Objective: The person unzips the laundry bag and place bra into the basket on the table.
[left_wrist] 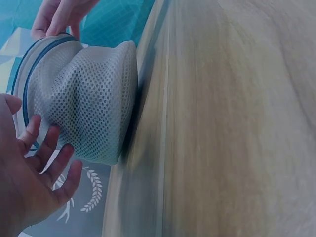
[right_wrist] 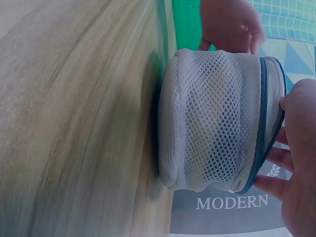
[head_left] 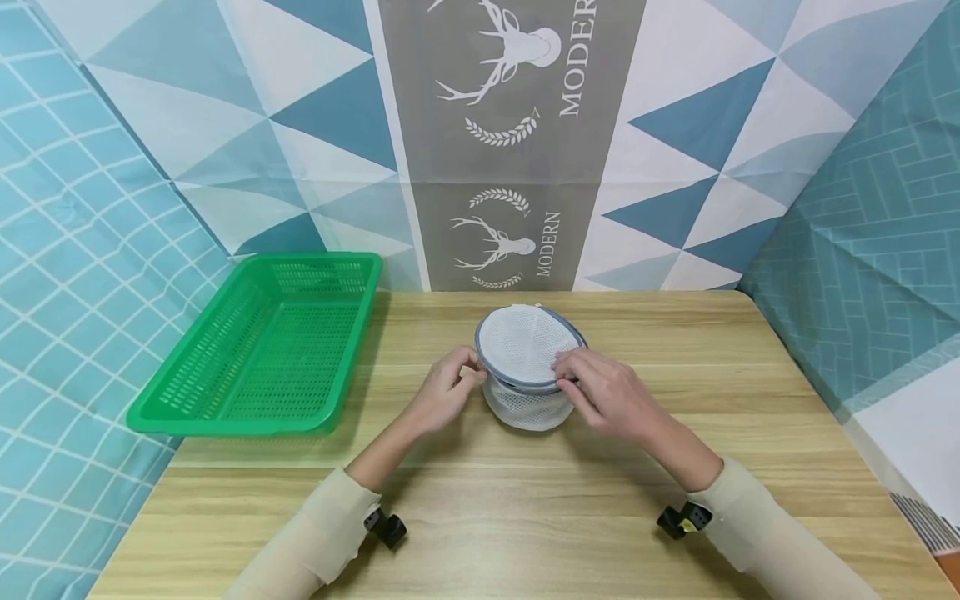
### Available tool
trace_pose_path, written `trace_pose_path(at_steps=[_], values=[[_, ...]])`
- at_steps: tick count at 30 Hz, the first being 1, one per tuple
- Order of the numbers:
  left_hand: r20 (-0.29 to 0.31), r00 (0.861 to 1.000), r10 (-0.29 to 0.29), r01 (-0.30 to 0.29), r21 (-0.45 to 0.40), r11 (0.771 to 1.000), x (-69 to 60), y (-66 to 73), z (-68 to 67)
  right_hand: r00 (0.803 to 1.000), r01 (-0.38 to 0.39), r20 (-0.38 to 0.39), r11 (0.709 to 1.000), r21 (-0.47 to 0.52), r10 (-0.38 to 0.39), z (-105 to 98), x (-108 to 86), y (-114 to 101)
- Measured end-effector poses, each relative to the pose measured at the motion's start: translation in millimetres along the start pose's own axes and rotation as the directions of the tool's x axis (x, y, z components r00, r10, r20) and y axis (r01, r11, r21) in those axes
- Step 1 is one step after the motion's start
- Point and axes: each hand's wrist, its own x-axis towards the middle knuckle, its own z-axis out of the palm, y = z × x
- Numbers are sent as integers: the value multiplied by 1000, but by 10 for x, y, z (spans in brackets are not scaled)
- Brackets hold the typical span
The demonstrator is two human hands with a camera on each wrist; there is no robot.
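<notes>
A round white mesh laundry bag [head_left: 528,342] with blue-grey trim stands upright on the table, its flat lid on top. At the left of its rim, my left hand [head_left: 448,387] holds the edge with thumb and forefinger; in the left wrist view, that hand's [left_wrist: 37,173] other fingers spread loosely beside the mesh. My right hand [head_left: 611,392] pinches the rim at the front right, fingertips on the lid and thumb lower down. In the right wrist view, the bag's [right_wrist: 212,123] side looks creased, and my right hand [right_wrist: 298,153] partly hides the lid.
A green plastic basket [head_left: 341,400] with slotted walls sits at the left of the wooden table [head_left: 525,517]. Behind the table's back edge hangs a patterned wall covering [head_left: 510,192]. Blue tile-patterned sheets [head_left: 67,250] flank the left and right sides.
</notes>
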Motion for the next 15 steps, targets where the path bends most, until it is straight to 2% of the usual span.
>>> trace_pose_path(at_steps=[1,2,4,7,8,13,14,15], values=[[2,1000,16,-16,8,1000,4,-59,21,1000,-3,1,1000,-2,3,2,2,-4],[5,1000,9,-9,15,1000,7,-43,26,1000,-5,1,1000,-4,5,5,4,-9],[19,998,-53,52,24,998,6,109,8,1000,-7,1,1000,-5,7,11,8,-17],[38,994,-104,103,32,994,17,158,19,1000,4,6,1000,-7,-4,22,10,-24],[43,994,-100,99,26,995,17,117,17,1000,9,8,1000,-10,-9,25,9,-25],[16,999,-36,36,43,998,45,-283,105,999,33,35,999,-34,-32,16,-14,3],[4,999,-32,31,47,998,43,-316,101,999,34,38,999,-40,-32,7,-22,17],[-13,999,-52,53,56,997,40,-267,92,999,32,39,999,-41,-30,-5,-29,31]])
